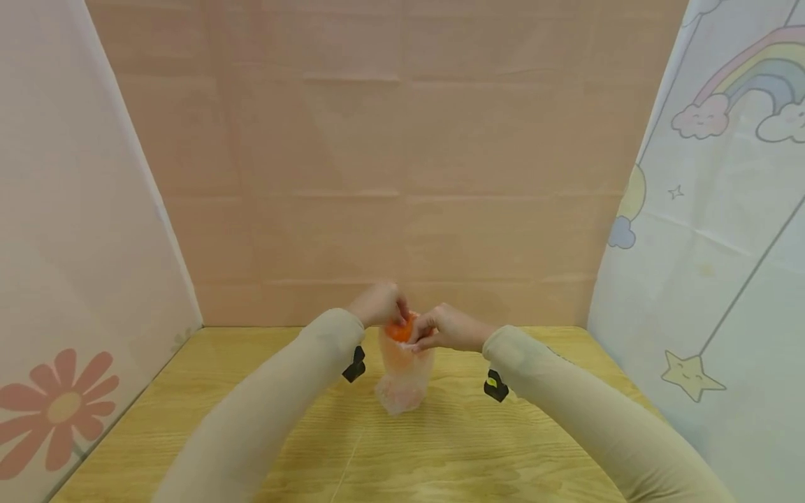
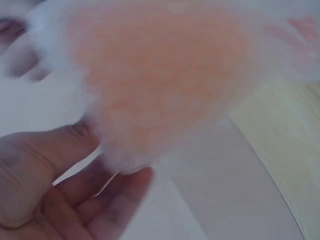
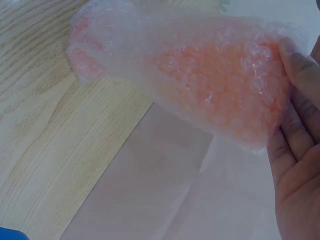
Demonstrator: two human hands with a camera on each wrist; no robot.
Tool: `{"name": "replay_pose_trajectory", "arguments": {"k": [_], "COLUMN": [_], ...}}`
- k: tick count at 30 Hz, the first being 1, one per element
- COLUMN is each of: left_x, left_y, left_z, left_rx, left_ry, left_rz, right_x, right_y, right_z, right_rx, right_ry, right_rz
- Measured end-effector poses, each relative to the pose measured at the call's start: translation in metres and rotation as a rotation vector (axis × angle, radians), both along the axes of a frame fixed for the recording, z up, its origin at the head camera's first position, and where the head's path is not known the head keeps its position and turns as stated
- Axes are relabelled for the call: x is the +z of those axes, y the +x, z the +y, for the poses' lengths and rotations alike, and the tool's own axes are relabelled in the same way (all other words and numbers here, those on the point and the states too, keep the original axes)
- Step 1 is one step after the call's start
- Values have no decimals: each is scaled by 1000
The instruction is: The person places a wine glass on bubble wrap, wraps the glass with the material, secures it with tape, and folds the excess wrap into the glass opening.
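Note:
A bubble wrap bundle (image 1: 405, 384) stands upright on the wooden table, its top edge between the two hands. Inside shows something orange (image 1: 400, 330), bare at the top opening and seen through the bubbles (image 3: 225, 85) in the right wrist view; its kind is unclear. Lower down, a pinkish part shows through the bulging end. My left hand (image 1: 379, 305) pinches the wrap's upper rim between thumb and fingers, though the left wrist view is blurred. On the rim's other side, the thumb and fingers of my right hand (image 1: 454, 328) grip the wrap.
The wooden table (image 1: 302, 447) meets a tan sheet (image 1: 402, 175) hanging behind it. Pale printed sheets (image 1: 723, 265) enclose both sides. A small black device (image 1: 495, 385) hangs under the right wrist, and another (image 1: 355, 365) under the left.

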State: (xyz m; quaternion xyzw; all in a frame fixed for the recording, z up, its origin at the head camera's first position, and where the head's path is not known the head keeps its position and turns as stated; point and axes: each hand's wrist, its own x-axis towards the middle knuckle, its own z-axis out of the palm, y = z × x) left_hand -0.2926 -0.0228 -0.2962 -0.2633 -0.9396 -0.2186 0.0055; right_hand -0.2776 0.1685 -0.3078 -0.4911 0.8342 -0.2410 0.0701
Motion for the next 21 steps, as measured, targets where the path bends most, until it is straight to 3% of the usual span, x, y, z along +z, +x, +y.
{"name": "replay_pose_trajectory", "arguments": {"k": [3,7,12,15,21], "left_x": [9,11,6,3,-3], "left_y": [2,9,18,19,17], "left_z": [-4,-8,-7,-4,0], "left_rx": [-5,75,139,148,151], "left_ry": [55,113,54,21,-35], "left_rz": [-70,-94,-124,-99,39], "right_x": [-1,-1,0,0,-2], "right_y": [-1,-1,-2,-2,-4], "right_z": [3,3,2,2,-3], "right_rx": [9,5,1,2,23], "right_ry": [-8,2,17,15,1], "right_rz": [25,43,21,22,45]}}
